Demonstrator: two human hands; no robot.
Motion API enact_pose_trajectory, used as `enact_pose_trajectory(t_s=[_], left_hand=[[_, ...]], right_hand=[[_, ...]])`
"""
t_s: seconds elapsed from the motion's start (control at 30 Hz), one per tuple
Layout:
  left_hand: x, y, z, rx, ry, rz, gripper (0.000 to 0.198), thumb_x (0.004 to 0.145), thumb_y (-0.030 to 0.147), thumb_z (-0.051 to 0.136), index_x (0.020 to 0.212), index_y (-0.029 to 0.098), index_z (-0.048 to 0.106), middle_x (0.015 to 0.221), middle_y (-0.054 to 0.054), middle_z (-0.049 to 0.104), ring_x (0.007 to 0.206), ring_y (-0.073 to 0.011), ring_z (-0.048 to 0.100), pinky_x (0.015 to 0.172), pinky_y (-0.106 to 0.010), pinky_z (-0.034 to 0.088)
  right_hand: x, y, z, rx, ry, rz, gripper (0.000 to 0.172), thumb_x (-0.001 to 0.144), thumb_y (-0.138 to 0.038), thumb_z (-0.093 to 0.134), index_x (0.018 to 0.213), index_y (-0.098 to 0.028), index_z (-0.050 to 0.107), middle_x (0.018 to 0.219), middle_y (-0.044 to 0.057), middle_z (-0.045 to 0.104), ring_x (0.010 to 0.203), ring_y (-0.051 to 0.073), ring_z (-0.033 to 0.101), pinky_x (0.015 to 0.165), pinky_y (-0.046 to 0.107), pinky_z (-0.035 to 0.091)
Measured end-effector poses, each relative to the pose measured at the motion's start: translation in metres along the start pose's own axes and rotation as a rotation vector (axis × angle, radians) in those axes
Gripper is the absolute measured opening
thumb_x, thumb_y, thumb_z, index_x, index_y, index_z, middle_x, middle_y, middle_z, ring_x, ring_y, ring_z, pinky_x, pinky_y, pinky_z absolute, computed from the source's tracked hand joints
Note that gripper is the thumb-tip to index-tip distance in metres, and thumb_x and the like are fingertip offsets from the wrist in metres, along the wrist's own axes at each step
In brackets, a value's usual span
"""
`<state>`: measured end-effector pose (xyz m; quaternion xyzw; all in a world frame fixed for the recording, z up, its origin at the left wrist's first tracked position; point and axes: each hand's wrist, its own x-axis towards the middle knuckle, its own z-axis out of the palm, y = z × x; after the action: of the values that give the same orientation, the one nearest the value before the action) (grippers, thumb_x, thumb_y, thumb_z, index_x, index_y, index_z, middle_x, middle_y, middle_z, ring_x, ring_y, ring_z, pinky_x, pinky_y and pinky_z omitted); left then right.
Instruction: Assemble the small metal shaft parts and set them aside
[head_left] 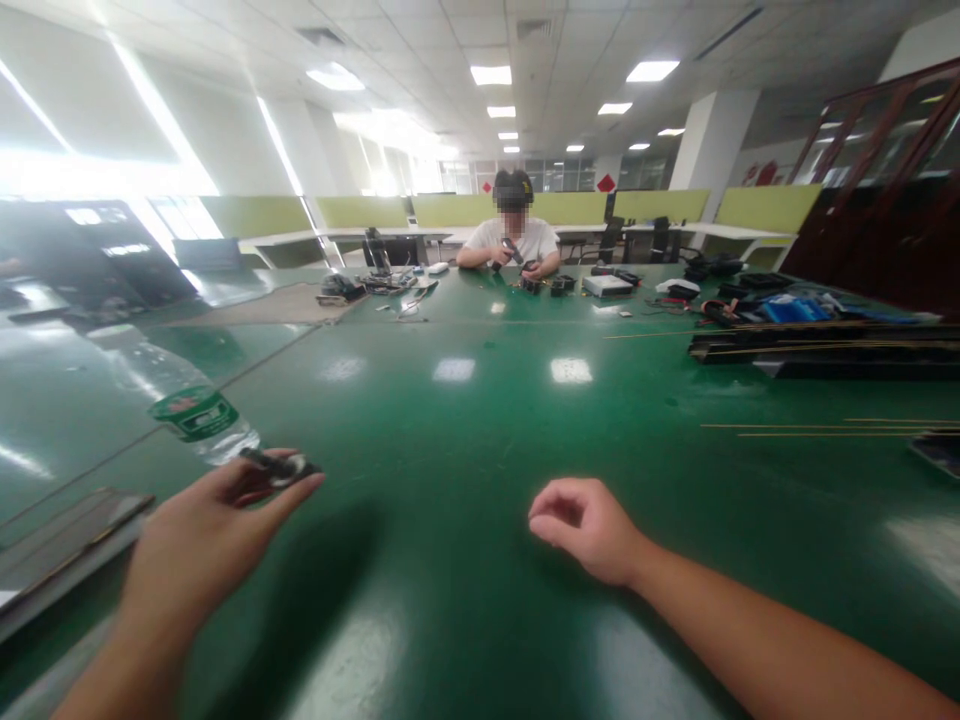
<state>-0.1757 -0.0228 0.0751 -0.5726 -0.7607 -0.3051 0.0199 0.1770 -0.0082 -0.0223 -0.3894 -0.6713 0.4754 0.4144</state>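
Observation:
My left hand [206, 535] hovers over the near left of the green table [465, 450], its thumb and fingers pinched on a small dark flat part with a round silvery spot [279, 466]. My right hand [581, 525] floats above the table's middle with its fingers curled loosely inward; nothing shows in it. Just beyond my left hand stands a clear plastic water bottle [176, 395] with a green label, leaning in this wide view.
A person in a white shirt [511, 240] sits at the table's far side handling small dark parts. Tools and boxes [607, 285] are scattered there. Black rails and thin rods [817, 345] lie at the right. A flat dark panel [64, 545] sits at the near left.

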Motion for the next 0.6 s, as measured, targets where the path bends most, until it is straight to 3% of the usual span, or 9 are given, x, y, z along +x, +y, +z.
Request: enact_pose_trajectory(t_s=[0.07, 0.17, 0.27, 0.4, 0.6], left_hand=[[0.003, 0.033, 0.023, -0.098, -0.13, 0.108, 0.036, 0.077, 0.049, 0.071, 0.101, 0.023, 0.069, 0.093, 0.002, 0.074, 0.089, -0.0215, 0.069, 0.085, -0.034, 0.051], [-0.006, 0.087, 0.063, -0.3, -0.276, 0.35, 0.028, 0.076, 0.042, 0.074, 0.095, 0.022, 0.069, 0.089, -0.001, 0.074, 0.083, -0.0199, 0.069, 0.079, -0.031, 0.052], [-0.025, 0.122, 0.097, -0.405, -0.383, 0.522, 0.021, 0.074, 0.029, 0.077, 0.091, 0.021, 0.069, 0.087, -0.001, 0.072, 0.079, -0.0187, 0.067, 0.073, -0.029, 0.052], [-0.046, 0.127, 0.119, -0.519, -0.383, 0.568, 0.021, 0.072, 0.019, 0.077, 0.09, 0.02, 0.066, 0.086, 0.0, 0.07, 0.079, -0.0168, 0.065, 0.072, -0.028, 0.05], [-0.051, 0.113, 0.122, -0.647, -0.345, 0.597, 0.018, 0.076, 0.023, 0.075, 0.085, 0.019, 0.061, 0.084, -0.001, 0.064, 0.079, -0.0158, 0.06, 0.071, -0.027, 0.048]], right_hand=[[0.0, 0.001, 0.0, 0.054, 0.016, 0.003, 0.024, 0.079, -0.025, 0.071, 0.101, -0.015, 0.069, 0.072, -0.001, 0.059, 0.061, 0.011, 0.051, 0.058, 0.024, 0.042], [0.0, 0.002, 0.001, 0.118, 0.03, 0.012, 0.05, 0.079, -0.022, 0.07, 0.127, -0.015, 0.057, 0.078, -0.001, 0.059, 0.065, 0.012, 0.053, 0.062, 0.025, 0.045], [0.0, 0.003, 0.001, 0.131, 0.031, 0.028, 0.059, 0.08, -0.021, 0.069, 0.136, -0.016, 0.051, 0.08, -0.001, 0.06, 0.066, 0.012, 0.055, 0.065, 0.027, 0.046], [0.0, 0.002, 0.0, 0.089, 0.007, 0.028, 0.059, 0.081, -0.021, 0.068, 0.138, -0.015, 0.054, 0.078, -0.001, 0.06, 0.065, 0.012, 0.055, 0.064, 0.027, 0.047], [-0.002, 0.0, 0.001, -0.023, -0.062, -0.006, 0.065, 0.08, -0.021, 0.07, 0.142, -0.019, 0.053, 0.073, -0.002, 0.06, 0.062, 0.011, 0.052, 0.061, 0.026, 0.046]])
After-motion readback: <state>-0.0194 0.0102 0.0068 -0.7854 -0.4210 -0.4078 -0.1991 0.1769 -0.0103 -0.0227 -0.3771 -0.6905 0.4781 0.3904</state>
